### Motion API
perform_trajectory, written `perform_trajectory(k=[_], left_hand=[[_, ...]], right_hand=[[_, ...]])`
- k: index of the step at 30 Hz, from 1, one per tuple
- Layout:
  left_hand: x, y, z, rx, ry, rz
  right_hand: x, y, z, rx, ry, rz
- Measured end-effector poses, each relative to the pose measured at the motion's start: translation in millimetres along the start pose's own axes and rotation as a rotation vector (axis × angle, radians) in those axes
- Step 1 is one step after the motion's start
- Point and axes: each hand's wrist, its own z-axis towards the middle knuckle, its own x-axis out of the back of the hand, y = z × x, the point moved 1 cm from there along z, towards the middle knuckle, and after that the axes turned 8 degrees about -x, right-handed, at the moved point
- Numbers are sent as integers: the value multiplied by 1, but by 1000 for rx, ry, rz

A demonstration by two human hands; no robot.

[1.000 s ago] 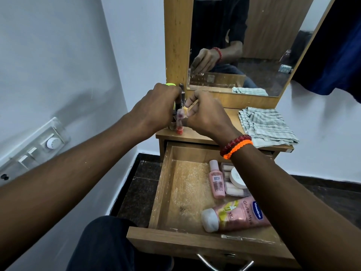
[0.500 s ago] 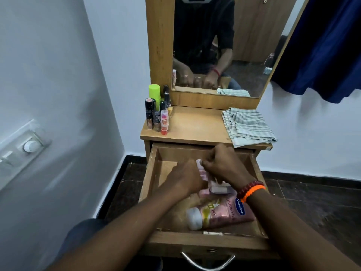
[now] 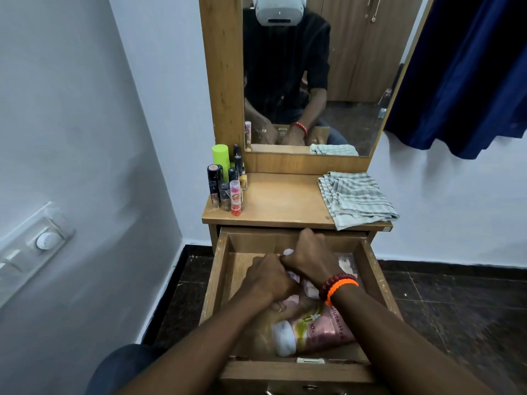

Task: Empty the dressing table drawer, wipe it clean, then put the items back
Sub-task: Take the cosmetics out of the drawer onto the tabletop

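The wooden drawer (image 3: 221,283) is pulled out, and both my hands are inside it. My right hand (image 3: 312,258), with red and orange bracelets at the wrist, grips a small pink bottle (image 3: 288,251) whose pale cap shows beside the thumb. Just to its left, my left hand (image 3: 271,277) is curled round a pale pink item (image 3: 292,303), mostly hidden under the fingers. A big pink Vaseline tube (image 3: 316,327) with a white cap lies at the drawer's front. Other small items under my hands are hidden.
Several cosmetic bottles and lipsticks (image 3: 226,183) stand at the tabletop's left back corner. A folded striped cloth (image 3: 356,198) lies on its right side. The mirror (image 3: 310,72) rises behind. There is a wall at the left, a blue curtain (image 3: 467,72) at the right, and a dark tiled floor below.
Both hands came down from the cosmetics on the tabletop into the drawer and closed on small pink items. The camera view has tilted so more of the mirror shows.
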Motion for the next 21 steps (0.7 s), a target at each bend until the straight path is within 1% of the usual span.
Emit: perform_trajectory(k=[2,5,7,9,12,14,16,17,21], left_hand=[[11,6,-11,-17,0,-6],[29,22,-31,-123,55,26],[40,37,-41,-200,159,135],[49,50,-42,-201,302,173],[66,63,-23,-220,492,105],[79,68,1,-259,605,44],[87,72,26,-241,690,-31],[88,73,36,-225,714,-59],[80,70,82,-171,728,-154]], right_hand=[[5,1,-5,-17,7,41],[26,-2,-12,-18,45,79],[47,-11,-12,22,85,110],[71,-26,-8,77,142,185],[102,-55,8,147,249,339],[115,-75,23,211,339,397],[121,-92,41,251,375,430],[122,-100,50,256,372,441],[116,-118,83,280,350,445]])
